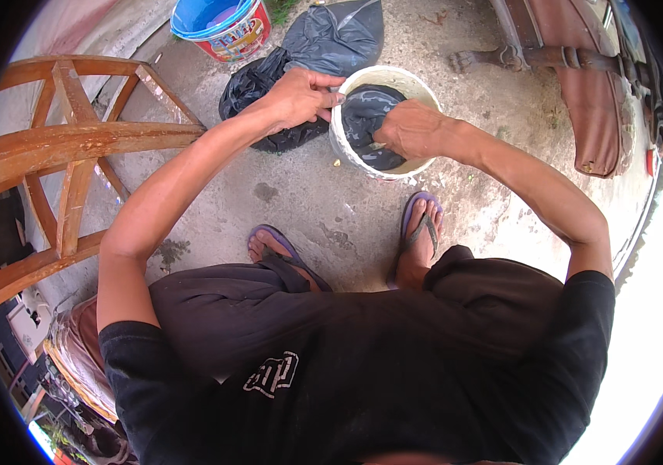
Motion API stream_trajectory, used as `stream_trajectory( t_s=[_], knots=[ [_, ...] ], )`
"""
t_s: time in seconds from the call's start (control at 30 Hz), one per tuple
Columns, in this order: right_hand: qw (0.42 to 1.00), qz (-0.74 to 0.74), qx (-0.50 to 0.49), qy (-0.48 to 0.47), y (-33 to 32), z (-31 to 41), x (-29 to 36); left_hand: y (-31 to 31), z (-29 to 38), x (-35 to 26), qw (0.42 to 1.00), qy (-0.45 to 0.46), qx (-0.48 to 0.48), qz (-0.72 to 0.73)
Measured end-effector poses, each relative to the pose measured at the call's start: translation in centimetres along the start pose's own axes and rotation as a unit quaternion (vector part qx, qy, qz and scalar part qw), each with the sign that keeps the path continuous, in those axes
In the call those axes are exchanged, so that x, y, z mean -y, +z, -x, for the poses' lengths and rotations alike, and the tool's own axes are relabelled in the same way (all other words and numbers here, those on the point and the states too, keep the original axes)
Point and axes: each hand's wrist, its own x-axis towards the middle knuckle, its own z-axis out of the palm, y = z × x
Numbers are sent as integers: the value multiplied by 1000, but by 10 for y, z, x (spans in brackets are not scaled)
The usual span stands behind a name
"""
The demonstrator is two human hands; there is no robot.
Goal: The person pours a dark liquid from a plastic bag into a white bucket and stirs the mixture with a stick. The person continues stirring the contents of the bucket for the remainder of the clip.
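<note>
A white plastic bucket (385, 75) stands on the concrete ground in front of my feet, holding a dark grey wet mass (366, 110). My left hand (308, 99) grips the bucket's left rim, thumb and fingers on its wall. Inside the bucket is my right hand (410, 131), fingers curled down around something pale, perhaps a tool's end; most of that thing is hidden by the hand and the dark mass. Black plastic bags (337, 35) lie on the ground behind and to the left of the bucket.
A red printed bucket with a blue inside (235, 35) stands at the top left. An orange-brown wooden frame (99, 136) fills the left side. At the upper right lie a carved dark wooden piece (541, 57) and a brown padded piece (593, 116). My sandalled feet are close to the bucket.
</note>
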Motion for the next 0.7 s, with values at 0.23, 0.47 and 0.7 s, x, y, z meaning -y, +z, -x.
stream_trajectory(
  t_s=[0.23, 0.47, 0.7],
  knots=[
    [992, 120, 27, 38, -3, 15, -12, 4, -5, 3, 999, 36, -15, -17],
    [981, 116, -86, 129, 8, 6, -13, 4, -5, 0, 1000, 29, -8, 3],
    [992, 37, -90, 81, 9, -16, -7, 3, -6, 1, 1000, 22, -2, 23]
  ],
)
